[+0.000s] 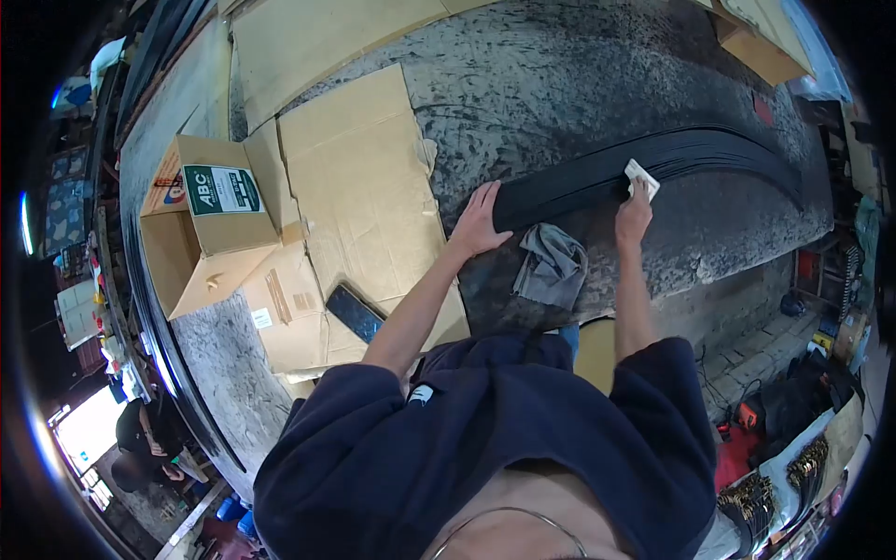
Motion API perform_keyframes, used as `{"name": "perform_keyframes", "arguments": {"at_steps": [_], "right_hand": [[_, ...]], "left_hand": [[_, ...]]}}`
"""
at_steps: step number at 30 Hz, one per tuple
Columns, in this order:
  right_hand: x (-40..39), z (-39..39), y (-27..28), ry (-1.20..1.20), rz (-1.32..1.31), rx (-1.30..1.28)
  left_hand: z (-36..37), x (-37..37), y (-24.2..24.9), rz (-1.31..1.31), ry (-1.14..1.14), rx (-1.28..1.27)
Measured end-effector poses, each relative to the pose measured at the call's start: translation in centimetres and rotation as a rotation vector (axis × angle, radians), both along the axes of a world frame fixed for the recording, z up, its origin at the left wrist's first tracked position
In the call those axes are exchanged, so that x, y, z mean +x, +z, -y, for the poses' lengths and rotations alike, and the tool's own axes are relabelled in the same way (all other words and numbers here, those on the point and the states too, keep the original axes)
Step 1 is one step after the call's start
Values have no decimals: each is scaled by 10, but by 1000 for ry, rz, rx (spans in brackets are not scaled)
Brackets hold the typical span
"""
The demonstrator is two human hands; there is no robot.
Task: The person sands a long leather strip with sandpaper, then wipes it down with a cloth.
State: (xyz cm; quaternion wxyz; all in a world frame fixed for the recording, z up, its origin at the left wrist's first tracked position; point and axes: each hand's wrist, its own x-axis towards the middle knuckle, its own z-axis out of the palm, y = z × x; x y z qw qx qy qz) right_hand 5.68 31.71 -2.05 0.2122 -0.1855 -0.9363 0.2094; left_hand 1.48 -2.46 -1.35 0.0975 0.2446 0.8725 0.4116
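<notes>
A long bundle of thin black strips (569, 185) lies across the dark, worn worktop, fanning out and curving toward the right. My left hand (478, 224) grips its left end, thumb on the near edge and fingers on the far one. Farther along the bundle, my right hand (634, 217) is closed on a small white flat piece (640, 174), held against the strips. Between my forearms a crumpled grey cloth (553, 266) sits just below the bundle.
Flattened cardboard (359, 177) covers the worktop (541, 75) to the left, with a phone (355, 313) on it. An open carton (219, 229) stands beyond. Another person (145, 439) is at the far lower left. Bundled metal pieces (749, 502) lie at lower right.
</notes>
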Motion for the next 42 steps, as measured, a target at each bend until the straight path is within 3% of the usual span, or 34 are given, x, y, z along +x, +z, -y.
{"name": "perform_keyframes", "arguments": {"at_steps": [2, 3, 4, 5, 6, 8, 9, 10, 12, 13, 14, 16, 18, 19, 20, 22, 24, 26, 27, 28, 30, 36, 37, 38, 40, 41, 42], "right_hand": [[7, 57, -5, -64, -47, -194], [13, 98, 14, 34, 85, -292], [26, 120, -18, 369, 15, -94], [35, 148, -11, 602, 135, 41], [37, 154, 30, 854, 152, -39], [35, 111, 2, 784, 61, 43], [30, 93, 5, 560, 56, -1], [27, 99, 1, 566, 56, -1], [25, 121, -10, 145, 25, -72], [31, 152, -14, 353, 39, -79], [43, 180, -32, 729, 1, -9], [35, 168, -8, 949, -30, -150], [13, 139, 8, 416, 157, -393], [1, 115, 23, 281, 131, -529], [6, 123, 16, 289, 140, -527], [25, 155, -5, 388, -21, -60], [36, 170, 17, 808, 102, -34], [20, 125, 3, 855, 61, 35], [11, 109, 7, 570, 44, -24], [-3, 99, 28, 285, 240, -228], [-2, 133, -9, 137, 63, 16], [-20, 154, 28, 359, 242, -167], [-22, 155, 19, 364, 146, 147], [-8, 166, 14, 368, 160, 148], [2, 205, 10, 843, 56, 132], [-3, 195, 4, 846, 27, 86], [-14, 184, 0, 689, 78, 24]], "left_hand": [[10, 3, -4, 58, 14, -26], [12, 7, -7, 32, 47, -25], [13, 7, -9, 0, 80, -24], [14, 7, -10, 6, 80, -27], [13, 6, -11, 10, 90, -13], [14, 1, -7, 7, 110, -7], [14, 4, -5, 6, 136, 15], [13, 5, -3, -1, 162, 44], [11, 8, -11, 6, 181, 36], [13, 7, -28, -15, 165, -1], [17, 4, -37, -40, 145, -42], [18, 8, -20, 43, 142, -2], [17, 9, -11, 137, 161, 43], [18, 11, -12, -2, 153, -16], [17, 10, -13, -146, 145, -72], [19, 9, -20, -131, 130, -62], [24, 6, -14, -85, 76, -206], [27, 2, -9, -64, 38, -263], [28, -1, -10, -72, 41, -238], [29, 3, -11, -73, 48, -212], [29, 7, -10, -38, 61, -218], [29, -1, -9, 20, 85, -177], [28, -2, -9, 17, 90, -198], [26, 1, -9, 18, 86, -218], [28, -2, -20, -3, 97, -200], [29, 1, -24, -20, 96, -186], [29, 4, -26, -32, 99, -168]]}}
